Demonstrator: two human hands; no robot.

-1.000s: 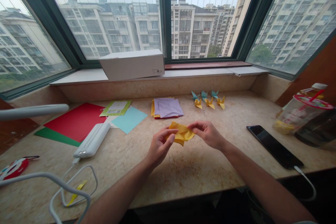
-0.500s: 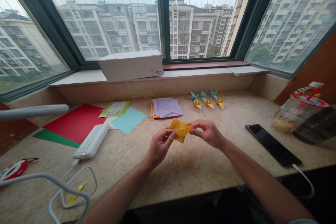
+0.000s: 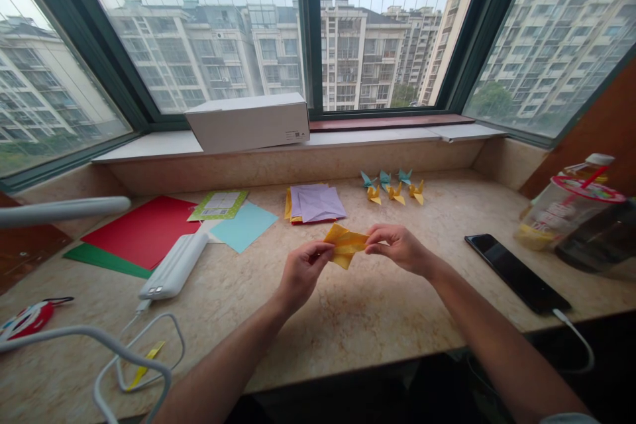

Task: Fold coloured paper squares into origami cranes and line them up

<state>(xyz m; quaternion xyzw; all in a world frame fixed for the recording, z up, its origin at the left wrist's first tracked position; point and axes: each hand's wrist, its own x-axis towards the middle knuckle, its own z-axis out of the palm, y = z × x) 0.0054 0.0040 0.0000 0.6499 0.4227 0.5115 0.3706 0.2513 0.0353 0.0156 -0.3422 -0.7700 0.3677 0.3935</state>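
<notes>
A folded piece of yellow paper (image 3: 344,244) is held above the marble counter (image 3: 377,318) between both hands. My left hand (image 3: 301,273) pinches its left end with fingers closed. My right hand (image 3: 400,248) pinches its right end, also closed. Behind the hands lies a stack of purple and yellow paper squares (image 3: 315,203). Further right stand several small folded paper cranes (image 3: 394,187), teal and yellow.
Red paper (image 3: 142,230), green paper and a light blue sheet (image 3: 244,226) lie at left, with a white power bank (image 3: 173,265) and cable. A phone (image 3: 517,273) lies at right near a plastic container (image 3: 564,213). A white box (image 3: 248,120) sits on the sill.
Both hands have lifted the yellow paper a little and drawn it tighter; the paper looks more compactly folded than a second ago.
</notes>
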